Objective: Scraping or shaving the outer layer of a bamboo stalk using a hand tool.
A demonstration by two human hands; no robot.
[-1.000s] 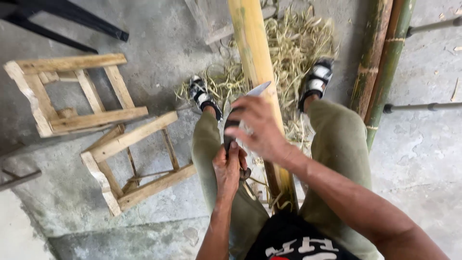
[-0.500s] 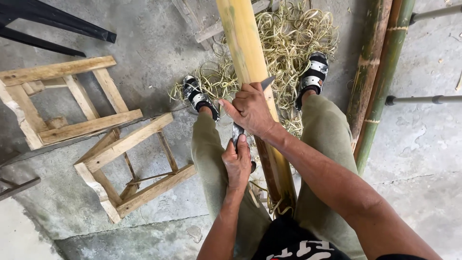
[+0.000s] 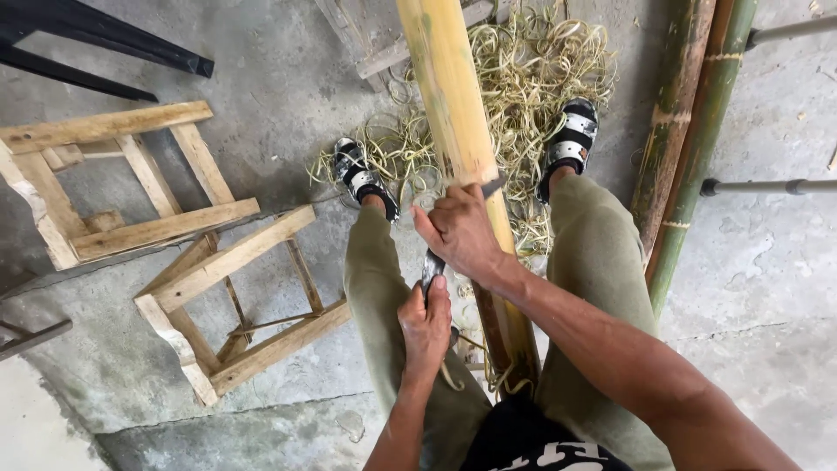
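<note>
**Bamboo pole under the blade, both hands on the knife**

Yellow bamboo pole (image 3: 449, 105) runs from the top of the view down between the person's knees, its lower end darker and tucked between the olive-green trouser legs (image 3: 602, 262). A knife (image 3: 433, 266) lies across it. The right hand (image 3: 460, 231) is curled over the blade's far part, pressing it against the pole, with the grey tip showing just beyond the knuckles. The left hand (image 3: 425, 327) is closed in a fist around the handle end, lower and nearer the body.

Pale curled shavings (image 3: 540, 78) lie heaped on the concrete floor (image 3: 767, 288) around the pole and between the feet, which wear black-and-white sandals (image 3: 571, 139).

Right of the legs, two green-brown bamboo poles (image 3: 689, 131) lean side by side, and grey metal rods (image 3: 767, 186) cross behind them. On the left, two rough wooden frames (image 3: 218, 262) rest on the floor, one tilted against the other. Black legs of a piece of furniture (image 3: 105, 48) reach into the top left corner.
</note>
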